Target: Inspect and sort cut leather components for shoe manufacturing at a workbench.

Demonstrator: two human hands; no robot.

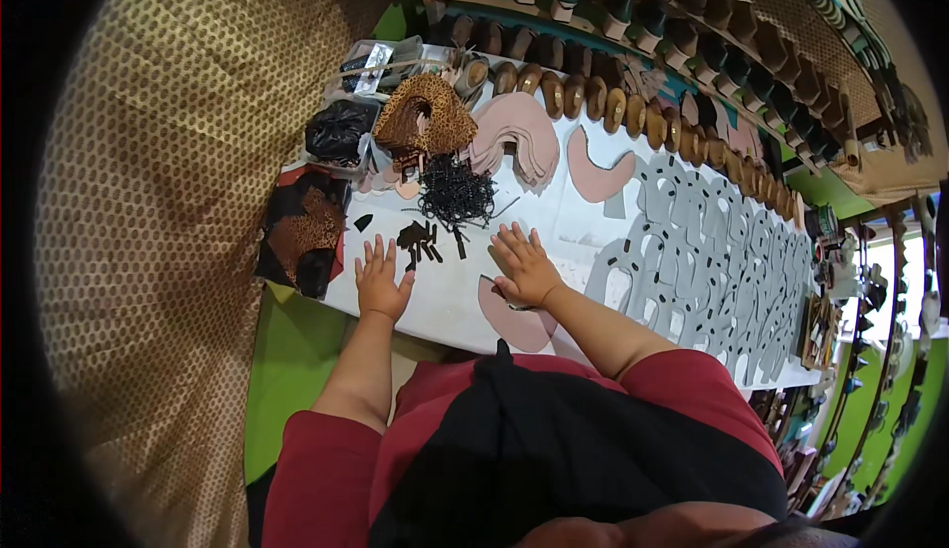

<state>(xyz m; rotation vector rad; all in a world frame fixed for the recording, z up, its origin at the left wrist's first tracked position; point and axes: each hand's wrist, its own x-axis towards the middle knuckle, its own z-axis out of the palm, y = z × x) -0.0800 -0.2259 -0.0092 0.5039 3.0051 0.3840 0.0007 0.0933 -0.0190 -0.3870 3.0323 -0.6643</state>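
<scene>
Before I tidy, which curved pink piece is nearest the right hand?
The near-edge piece on the table; the other single piece and the pink stack lie farther back.

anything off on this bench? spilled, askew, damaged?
No obvious spill or damage. The black strips look messiest: a tangled heap, unlike the tidier leopard-print stack and pink stack. Small black pieces lie scattered beside the left hand.

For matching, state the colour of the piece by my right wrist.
The piece is pink; head view.

pink piece (516,327) partly under right hand (526,269), far racks (873,286) blurred
</scene>
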